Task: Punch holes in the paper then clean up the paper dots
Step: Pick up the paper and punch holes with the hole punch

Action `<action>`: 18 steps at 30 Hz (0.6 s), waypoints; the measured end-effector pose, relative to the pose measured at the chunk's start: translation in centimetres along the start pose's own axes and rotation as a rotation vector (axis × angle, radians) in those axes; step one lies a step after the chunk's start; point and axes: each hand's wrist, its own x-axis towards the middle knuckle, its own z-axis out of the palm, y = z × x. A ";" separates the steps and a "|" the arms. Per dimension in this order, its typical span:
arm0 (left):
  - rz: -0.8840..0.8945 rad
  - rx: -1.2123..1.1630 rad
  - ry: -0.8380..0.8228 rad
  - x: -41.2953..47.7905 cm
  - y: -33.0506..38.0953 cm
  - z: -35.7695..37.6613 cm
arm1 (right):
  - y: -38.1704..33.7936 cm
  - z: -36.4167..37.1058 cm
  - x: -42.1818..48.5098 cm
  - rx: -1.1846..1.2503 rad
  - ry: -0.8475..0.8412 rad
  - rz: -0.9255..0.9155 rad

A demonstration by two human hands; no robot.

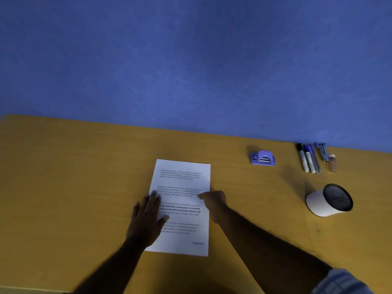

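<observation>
1. Work surface. I see a brown wooden table (74, 177) that ends at a blue wall (191, 60) on its far side.

2. Task item. The paper (184, 183), a white sheet with printed paragraphs, lies flat at the centre of the table, long side running near to far. The near edge is tilted slightly to the left.

3. Left hand (147, 217). It lies palm down on the left edge of the paper, about halfway along. The fingers are straight and close together and point to the far side. The thumb is spread to the right, onto the printed area. Part of the palm rests on the table.

4. Right hand (214, 203). It is at the right edge of the paper, opposite the left hand. The fingers are curled narrow and the thumb tip lies on top of the sheet. I cannot tell whether the fingers reach under the edge. A checked sleeve (339, 281) shows at the near right corner.

5. Hole punch (263, 159). It is purple and stands far right of the paper, well apart from both hands.

6. Other items. A row of markers (306, 160) and pens lies at the far right, against the wall. A white cup (318, 205) with a dark inside lies on its side, nearer than the markers.
</observation>
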 end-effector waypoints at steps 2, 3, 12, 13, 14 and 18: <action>0.008 0.022 -0.006 0.0 -0.1 0.0 | -0.4 0.2 0.2 -0.010 0.026 0.030; 0.013 0.022 -0.006 0.0 -0.1 0.0 | -0.5 0.3 0.4 -0.011 0.027 0.041; 0.022 0.022 -0.011 -0.1 -0.2 -0.2 | -0.8 1.4 1.5 -0.233 0.048 0.051; 0.027 0.023 -0.005 -0.1 -0.2 -0.1 | -0.6 1.2 1.3 -0.282 0.046 -0.002; 0.027 0.022 0.001 -0.1 -0.2 -0.1 | -0.4 1.0 1.0 -0.295 0.031 -0.051; 0.012 0.031 -0.009 0.0 -0.3 0.1 | 0.7 0.3 0.3 -0.126 -0.156 -0.118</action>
